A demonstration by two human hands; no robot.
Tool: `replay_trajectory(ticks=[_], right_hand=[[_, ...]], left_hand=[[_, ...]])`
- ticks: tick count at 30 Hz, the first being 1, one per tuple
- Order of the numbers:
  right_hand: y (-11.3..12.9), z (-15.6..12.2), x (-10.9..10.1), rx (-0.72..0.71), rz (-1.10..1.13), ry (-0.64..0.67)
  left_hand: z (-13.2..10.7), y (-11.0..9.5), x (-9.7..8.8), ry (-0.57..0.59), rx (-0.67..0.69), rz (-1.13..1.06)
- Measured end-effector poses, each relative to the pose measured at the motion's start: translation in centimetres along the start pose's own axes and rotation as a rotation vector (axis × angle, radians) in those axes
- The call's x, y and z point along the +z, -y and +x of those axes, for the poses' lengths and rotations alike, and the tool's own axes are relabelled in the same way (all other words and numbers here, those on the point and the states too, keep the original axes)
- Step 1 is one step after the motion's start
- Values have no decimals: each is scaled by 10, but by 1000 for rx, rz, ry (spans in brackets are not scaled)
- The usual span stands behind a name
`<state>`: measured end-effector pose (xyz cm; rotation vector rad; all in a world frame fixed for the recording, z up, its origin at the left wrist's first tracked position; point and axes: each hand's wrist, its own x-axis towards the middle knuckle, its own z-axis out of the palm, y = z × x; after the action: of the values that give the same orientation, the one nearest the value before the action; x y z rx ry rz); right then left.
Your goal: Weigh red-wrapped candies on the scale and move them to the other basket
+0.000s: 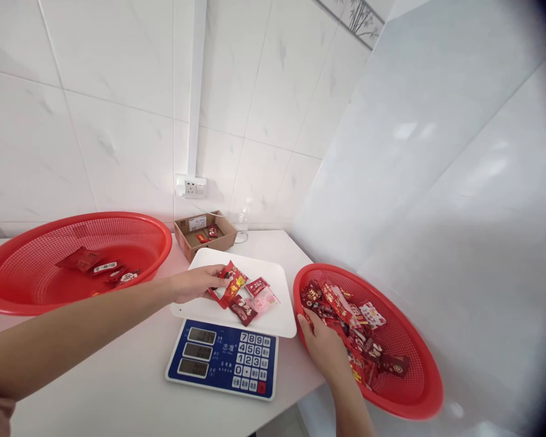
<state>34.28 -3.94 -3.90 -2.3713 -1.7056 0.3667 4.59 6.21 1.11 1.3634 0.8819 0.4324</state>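
Note:
My left hand (200,283) is closed around a red candy packet (230,285) with yellow print, just over the white weighing pan (273,276). Beside that packet lie a dark red packet (243,311), a small red packet (257,286) and a pink packet (266,299). In front of the pan, the blue scale panel (222,359) has lit number displays and a keypad. My right hand (324,347) reaches over the near left rim of the right red basket (421,388), close to its many mixed candy packets (341,309). Its fingertips are partly hidden, so its grip is unclear.
On the left stands another red basket (159,243) with several packets (84,260) inside. A cardboard box (195,246) holding a few packets sits behind the pan, near a clear bottle (244,215) and wall socket (192,187). Walls border the table (95,382) behind and right.

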Motion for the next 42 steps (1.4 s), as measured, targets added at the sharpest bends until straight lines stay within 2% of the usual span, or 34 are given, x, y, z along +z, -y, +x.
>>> replay_trajectory(ticks=[4,8,13,16,19,24,29,33,38,42], right_hand=[[0,0,1,0,-2,-13],[1,-2,0,5,-7,-11],[2,-4,-3,10,-7,-1],[2,-4,-3,20,8,2],[2,-3,-2,22,9,4],[1,-1,-1,13,3,-7],[0,-1,0,4,2,-14],[1,-1,-1,2,14,-15],[3,-2,-3,18,19,-6],[2,-2,-3,16,22,-2]], left_hand=[[2,3,0,-110,18,156],[4,8,-4,-238,39,427],[10,17,-9,-351,191,801],[15,24,-13,-332,283,966],[19,33,-13,-241,270,1068],[21,37,4,-145,249,1170],[31,18,24,-156,320,1229],[52,5,35,-166,328,1233],[77,2,45,-199,284,1232],[82,1,49,-211,280,1216]])
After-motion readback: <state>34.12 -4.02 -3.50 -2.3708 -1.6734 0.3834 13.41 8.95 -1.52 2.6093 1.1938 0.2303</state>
